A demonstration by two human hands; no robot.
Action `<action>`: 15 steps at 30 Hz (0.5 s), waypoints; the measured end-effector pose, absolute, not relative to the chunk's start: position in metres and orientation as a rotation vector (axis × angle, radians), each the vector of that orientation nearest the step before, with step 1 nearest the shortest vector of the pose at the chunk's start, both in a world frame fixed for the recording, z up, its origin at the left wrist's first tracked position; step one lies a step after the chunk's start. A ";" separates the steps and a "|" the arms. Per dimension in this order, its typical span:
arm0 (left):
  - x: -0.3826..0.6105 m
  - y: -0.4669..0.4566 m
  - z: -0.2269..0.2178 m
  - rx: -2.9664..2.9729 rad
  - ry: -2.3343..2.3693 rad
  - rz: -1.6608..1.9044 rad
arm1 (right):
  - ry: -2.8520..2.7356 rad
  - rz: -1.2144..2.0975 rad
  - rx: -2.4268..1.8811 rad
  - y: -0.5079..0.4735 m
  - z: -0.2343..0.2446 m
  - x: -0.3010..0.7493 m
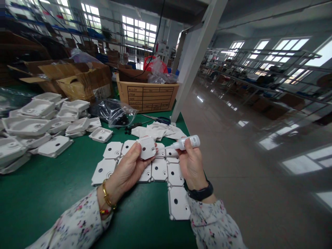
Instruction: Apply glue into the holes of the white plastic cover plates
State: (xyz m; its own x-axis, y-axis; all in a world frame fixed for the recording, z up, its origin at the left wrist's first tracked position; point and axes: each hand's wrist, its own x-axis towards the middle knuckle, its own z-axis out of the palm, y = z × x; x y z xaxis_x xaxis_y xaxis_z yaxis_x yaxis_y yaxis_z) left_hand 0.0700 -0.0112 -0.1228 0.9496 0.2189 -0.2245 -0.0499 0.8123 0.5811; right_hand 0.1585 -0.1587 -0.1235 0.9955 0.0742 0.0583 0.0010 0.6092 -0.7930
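My left hand (132,166) is closed on a white plastic housing cover (147,148), raised above the table with its dark round spot and small corner hole facing up. In my right hand (191,162) is a small white glue bottle (190,142), tipped on its side. Its thin nozzle points left at the cover, close to the corner hole; whether it touches I cannot tell. Beneath both hands, several similar white covers (158,170) lie edge to edge in rows. One more cover (178,203) sits nearest me, beside my right wrist.
Stacked white housings (28,126) fill the left of the green table (64,193). Behind lie a white cloth (158,131), scissors (160,119) and a clear plastic bag (116,112). Cardboard boxes (147,97) stand at the back. A metal post (193,58) rises at the table's right edge.
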 end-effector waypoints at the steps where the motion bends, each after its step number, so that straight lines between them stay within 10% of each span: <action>1: 0.070 -0.011 -0.123 0.609 0.290 0.144 | -0.094 0.039 -0.917 -0.158 -0.123 0.158; 15: 0.070 -0.011 -0.124 0.604 0.294 0.132 | -0.115 -0.006 -0.937 -0.158 -0.115 0.152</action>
State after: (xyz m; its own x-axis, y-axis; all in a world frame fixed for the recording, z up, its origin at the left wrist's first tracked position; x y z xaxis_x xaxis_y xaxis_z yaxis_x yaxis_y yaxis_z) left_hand 0.0705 -0.0112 -0.1242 0.9500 0.2074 -0.2335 -0.0365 0.8163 0.5765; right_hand 0.1521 -0.1578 -0.1146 0.9938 0.0449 0.1017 0.0555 0.5928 -0.8034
